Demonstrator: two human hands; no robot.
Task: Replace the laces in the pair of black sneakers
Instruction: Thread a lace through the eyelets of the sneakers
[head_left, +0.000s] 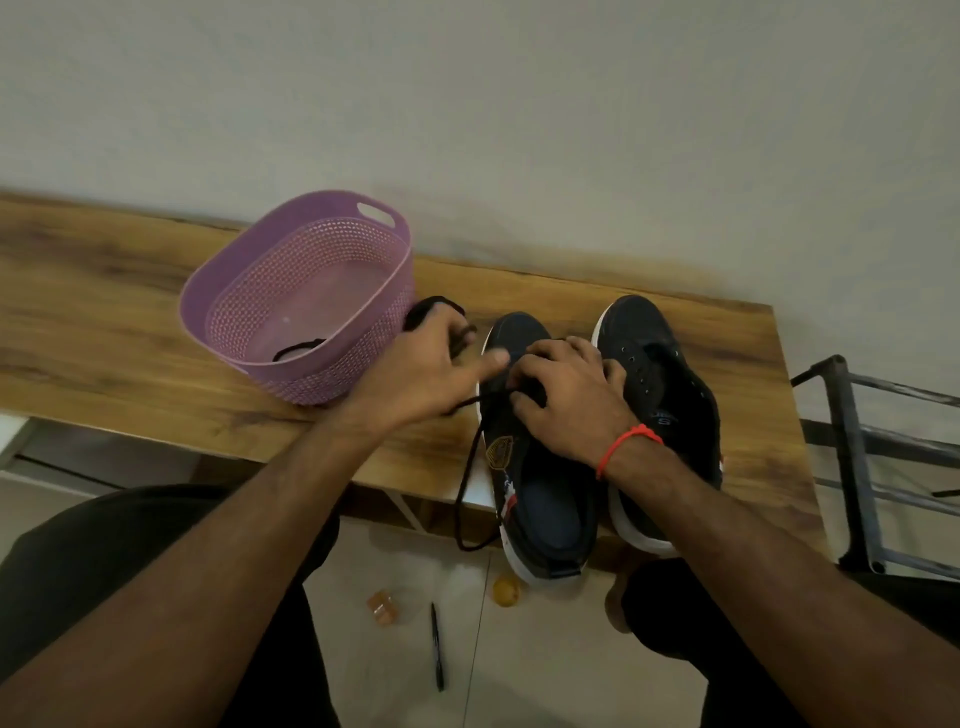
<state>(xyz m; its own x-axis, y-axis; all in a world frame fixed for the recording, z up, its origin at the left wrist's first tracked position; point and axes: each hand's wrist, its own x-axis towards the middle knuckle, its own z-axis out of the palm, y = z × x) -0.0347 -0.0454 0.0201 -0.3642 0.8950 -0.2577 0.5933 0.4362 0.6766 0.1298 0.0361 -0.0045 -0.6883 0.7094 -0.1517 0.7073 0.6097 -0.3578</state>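
Now the black lace (470, 467) hangs below both hands' grip — left hand (421, 364), right hand (566, 395).

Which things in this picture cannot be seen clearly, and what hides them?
- Head view: eyelets of the left sneaker, covered by the right hand.
- Where the black lace enters that sneaker: hidden under both hands.
- What the left hand grips beyond the lace: fingers cover it.
- Logo on the right sneaker: too small.
- Black lace piece in the purple basket: partly behind its wall.
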